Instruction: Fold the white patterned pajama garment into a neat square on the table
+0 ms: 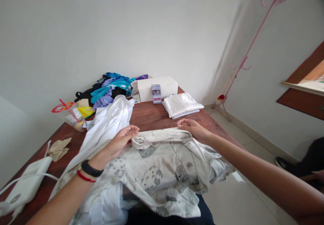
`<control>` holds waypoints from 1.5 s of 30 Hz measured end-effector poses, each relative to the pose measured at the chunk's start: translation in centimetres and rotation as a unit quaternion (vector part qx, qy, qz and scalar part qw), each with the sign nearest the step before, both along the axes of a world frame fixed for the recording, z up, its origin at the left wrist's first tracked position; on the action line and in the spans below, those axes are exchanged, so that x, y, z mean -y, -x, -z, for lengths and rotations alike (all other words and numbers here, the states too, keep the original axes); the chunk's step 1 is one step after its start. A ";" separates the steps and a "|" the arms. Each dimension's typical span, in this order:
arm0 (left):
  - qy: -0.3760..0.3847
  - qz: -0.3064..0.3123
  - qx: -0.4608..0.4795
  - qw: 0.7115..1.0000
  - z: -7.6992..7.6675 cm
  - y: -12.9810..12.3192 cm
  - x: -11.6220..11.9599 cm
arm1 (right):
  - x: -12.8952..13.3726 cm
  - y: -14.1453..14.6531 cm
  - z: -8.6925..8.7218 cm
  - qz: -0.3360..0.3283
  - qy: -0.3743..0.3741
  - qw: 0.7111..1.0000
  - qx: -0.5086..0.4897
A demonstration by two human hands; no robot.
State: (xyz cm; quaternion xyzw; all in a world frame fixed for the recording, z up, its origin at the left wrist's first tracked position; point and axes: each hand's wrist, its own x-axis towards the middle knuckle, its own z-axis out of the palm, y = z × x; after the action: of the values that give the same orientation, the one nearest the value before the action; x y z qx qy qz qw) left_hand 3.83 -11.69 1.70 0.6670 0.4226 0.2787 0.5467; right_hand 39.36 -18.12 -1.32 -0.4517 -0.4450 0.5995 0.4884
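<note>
A cream shirt (162, 171) printed with grey cartoon cats lies spread over the near side of the table, its front part hanging down over the edge. Its collar (164, 136) is folded along the top. At the collar's left end is my left hand (124, 138), fingers curled together against the cloth. My right hand (192, 128) bends its fingertips and thumb onto the collar's upper right edge. How firmly either hand grips cannot be made out. Beside my left forearm, a white garment (108, 120) stretches back across the table, partly under the printed shirt.
On the wooden table (149, 112) stand a white box (162, 85), folded white cloth (181, 104), a clothes heap (113, 86), a plastic cup (72, 115) with a straw, crumpled brown paper (59, 148) and a corded white device (29, 181). A pink coat stand (253, 46) is at right.
</note>
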 end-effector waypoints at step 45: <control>-0.238 -0.108 0.058 0.964 -5.0 -1.4 -2.5 | -2.9 -5.0 -9.5 -0.186 -0.217 0.914 0.287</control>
State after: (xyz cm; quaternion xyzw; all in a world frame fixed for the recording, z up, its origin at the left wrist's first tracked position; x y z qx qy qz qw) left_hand 5.24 -9.19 6.72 0.7111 0.3810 0.4666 0.3625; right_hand 44.34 -15.25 8.21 -0.3962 -0.7610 0.4132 0.3051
